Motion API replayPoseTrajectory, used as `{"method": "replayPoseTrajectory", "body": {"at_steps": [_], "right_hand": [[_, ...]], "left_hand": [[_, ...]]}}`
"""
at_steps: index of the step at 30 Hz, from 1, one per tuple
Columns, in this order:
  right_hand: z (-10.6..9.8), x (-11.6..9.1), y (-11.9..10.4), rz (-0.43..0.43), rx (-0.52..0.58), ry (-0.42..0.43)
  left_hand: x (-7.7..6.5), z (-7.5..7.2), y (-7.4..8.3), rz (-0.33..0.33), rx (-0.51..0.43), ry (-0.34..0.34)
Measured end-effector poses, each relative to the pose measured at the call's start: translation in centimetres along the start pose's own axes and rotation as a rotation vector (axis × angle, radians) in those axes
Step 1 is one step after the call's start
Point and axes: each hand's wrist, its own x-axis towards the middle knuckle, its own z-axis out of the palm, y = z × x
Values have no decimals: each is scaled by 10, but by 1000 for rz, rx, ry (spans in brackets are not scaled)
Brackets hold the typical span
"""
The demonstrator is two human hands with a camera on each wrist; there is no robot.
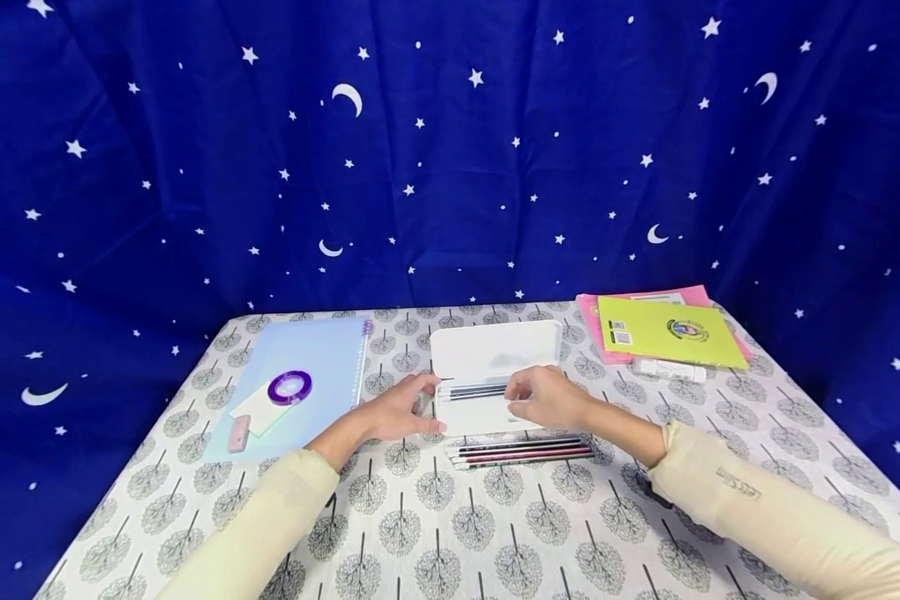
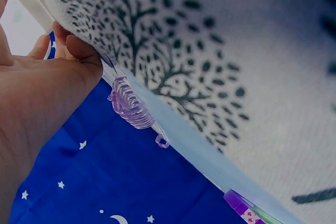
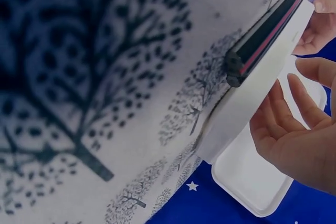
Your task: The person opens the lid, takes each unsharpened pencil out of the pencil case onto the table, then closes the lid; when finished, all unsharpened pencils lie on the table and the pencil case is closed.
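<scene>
A white pencil case [image 1: 495,343] lies with its lid raised at the back. Several dark pencils [image 1: 468,392] lie side by side in its tray. At the case's left end, my left hand [image 1: 397,408] grips the edge, thumb at the front corner and fingers by the hinge. My right hand [image 1: 551,398] is over the tray's right part, fingers bent and spaced apart at the pencils' right ends. In the right wrist view, the case wall hides some fingertips. Several more pencils [image 1: 525,452], black and red, lie on the cloth along the case's front.
To the left is a light blue spiral notebook [image 1: 292,346] bearing a purple tape roll [image 1: 290,388], a pale card [image 1: 258,408] and a pink eraser [image 1: 239,434]. At the back right, a yellow-green booklet [image 1: 645,333] overlaps pink ones [image 1: 588,312], beside a white tube [image 1: 671,370].
</scene>
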Motion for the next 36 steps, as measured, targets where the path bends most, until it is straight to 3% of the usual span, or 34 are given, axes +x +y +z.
{"method": "replayPoseTrajectory", "body": {"at_steps": [14,25,36], "right_hand": [[2,3,6,7,21,-34],[3,8,15,-40,28,-85],[4,10,12,-10,0,-84]], "left_hand": [[-1,0,1,-3,-5,-1],[-2,2,0,-1,-8,-1],[0,0,-1,7,-10,-2]]}}
